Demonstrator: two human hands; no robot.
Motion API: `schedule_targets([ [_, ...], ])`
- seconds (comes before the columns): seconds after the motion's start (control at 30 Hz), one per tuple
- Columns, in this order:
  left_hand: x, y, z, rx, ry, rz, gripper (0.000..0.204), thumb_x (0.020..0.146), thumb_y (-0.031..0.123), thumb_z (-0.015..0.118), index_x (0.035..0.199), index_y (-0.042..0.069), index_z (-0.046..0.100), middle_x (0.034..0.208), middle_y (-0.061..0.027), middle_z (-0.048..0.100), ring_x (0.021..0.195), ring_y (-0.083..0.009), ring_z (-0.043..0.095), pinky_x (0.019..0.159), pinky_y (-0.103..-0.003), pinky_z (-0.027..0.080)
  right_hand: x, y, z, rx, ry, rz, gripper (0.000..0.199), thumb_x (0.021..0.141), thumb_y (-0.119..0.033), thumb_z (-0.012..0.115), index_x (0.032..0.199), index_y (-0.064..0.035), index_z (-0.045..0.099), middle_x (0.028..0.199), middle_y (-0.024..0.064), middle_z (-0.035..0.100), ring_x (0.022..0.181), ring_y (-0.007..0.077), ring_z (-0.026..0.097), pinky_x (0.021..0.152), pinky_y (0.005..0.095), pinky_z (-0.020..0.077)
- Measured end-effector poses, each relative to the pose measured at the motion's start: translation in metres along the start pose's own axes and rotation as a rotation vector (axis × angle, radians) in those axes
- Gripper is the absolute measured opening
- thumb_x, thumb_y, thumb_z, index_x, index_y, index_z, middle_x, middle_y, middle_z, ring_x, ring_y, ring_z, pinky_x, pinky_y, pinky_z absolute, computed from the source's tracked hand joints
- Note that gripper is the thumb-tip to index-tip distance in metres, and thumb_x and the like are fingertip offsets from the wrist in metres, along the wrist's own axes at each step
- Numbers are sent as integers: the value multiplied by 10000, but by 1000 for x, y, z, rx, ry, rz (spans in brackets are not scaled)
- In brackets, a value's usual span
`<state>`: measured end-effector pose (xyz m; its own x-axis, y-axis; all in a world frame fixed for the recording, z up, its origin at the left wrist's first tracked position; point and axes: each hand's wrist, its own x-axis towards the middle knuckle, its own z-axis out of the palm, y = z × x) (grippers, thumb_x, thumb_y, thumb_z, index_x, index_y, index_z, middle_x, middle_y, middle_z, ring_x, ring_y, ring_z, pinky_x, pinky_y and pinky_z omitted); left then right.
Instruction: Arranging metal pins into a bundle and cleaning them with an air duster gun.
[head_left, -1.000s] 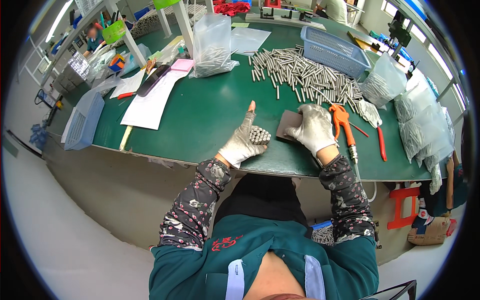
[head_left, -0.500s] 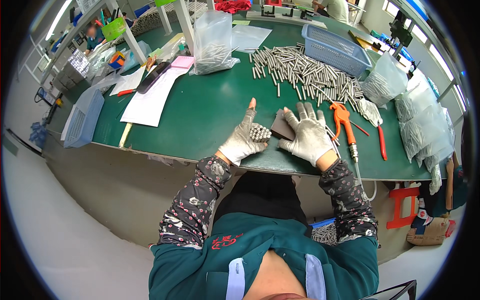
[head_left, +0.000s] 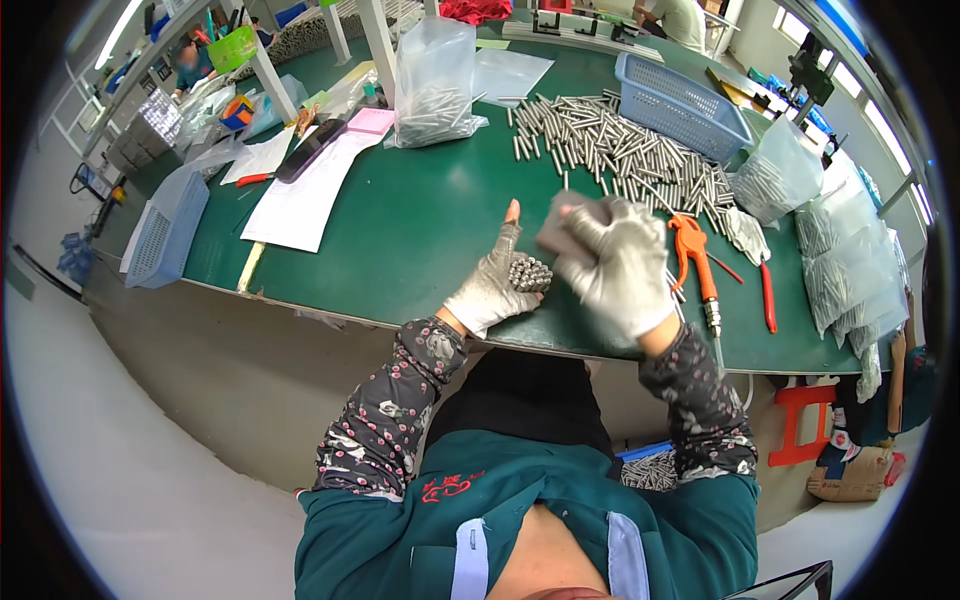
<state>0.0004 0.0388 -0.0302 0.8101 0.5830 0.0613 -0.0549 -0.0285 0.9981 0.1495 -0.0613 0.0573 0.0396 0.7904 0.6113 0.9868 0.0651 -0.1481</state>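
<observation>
In my gloved left hand [head_left: 488, 285] stands a bundle of short metal pins [head_left: 529, 273], their round ends facing up. The fingers curl around the bundle, and the thumb sticks out away from me. My gloved right hand [head_left: 625, 270], smeared by motion, grips a dark grey-brown block [head_left: 570, 226]. The block is tilted and appears raised off the green table [head_left: 400, 230], just right of the bundle. Beyond the right hand lies a large heap of loose metal pins [head_left: 625, 150]. An orange air blow gun [head_left: 692, 255] rests to the right of that hand.
A blue plastic basket [head_left: 680, 110] stands behind the heap, another basket [head_left: 170, 235] at the left edge. Bags of pins [head_left: 840, 250] line the right side. Red-handled pliers [head_left: 768, 298], white paper [head_left: 305, 205] and a dark phone [head_left: 310, 150] lie on the table.
My right hand has closed on the block it lay flat beside and lifted it, tilting it. The left hand keeps the bundle, whose pin ends look darker now.
</observation>
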Motion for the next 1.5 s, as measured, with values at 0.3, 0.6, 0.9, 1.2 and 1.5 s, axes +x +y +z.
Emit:
schedule_targets([
  [0.3,-3,-1,0,162,35,65,1119,668,-58,681,1401,190,-128,1098,-77,520,919,-132,537,819,-238,442,-8,-15,1,74,6,-153,333,686,-299,626,977,-137,635,848,146,525,799,297,516,689,403,379],
  [0.6,-1,-1,1,441,74,474,1120,674,-22,700,1397,158,-136,843,-26,544,802,-109,538,798,-242,443,-8,-15,9,110,-69,-149,277,675,-291,622,904,-136,648,868,167,535,815,304,526,704,414,381],
  [0.9,-6,21,10,-109,-18,41,1149,657,-40,715,1401,213,-123,1016,-51,520,900,-131,523,818,-264,457,5,-2,5,-73,-3,7,298,675,-308,633,930,-155,648,827,161,543,800,297,528,668,401,372],
  [1.2,-3,8,7,198,81,121,1103,650,-9,668,1406,192,-110,703,3,542,657,-89,525,690,-235,460,-3,21,7,-145,-12,107,360,629,-284,660,962,-146,658,904,162,555,841,314,528,729,417,392],
  [1.5,-7,8,4,511,161,493,1081,599,-28,698,1426,155,27,765,0,535,714,-75,505,744,-208,427,-20,-12,5,143,-85,-214,405,638,-295,646,1013,-142,638,948,178,556,864,326,522,738,418,403],
])
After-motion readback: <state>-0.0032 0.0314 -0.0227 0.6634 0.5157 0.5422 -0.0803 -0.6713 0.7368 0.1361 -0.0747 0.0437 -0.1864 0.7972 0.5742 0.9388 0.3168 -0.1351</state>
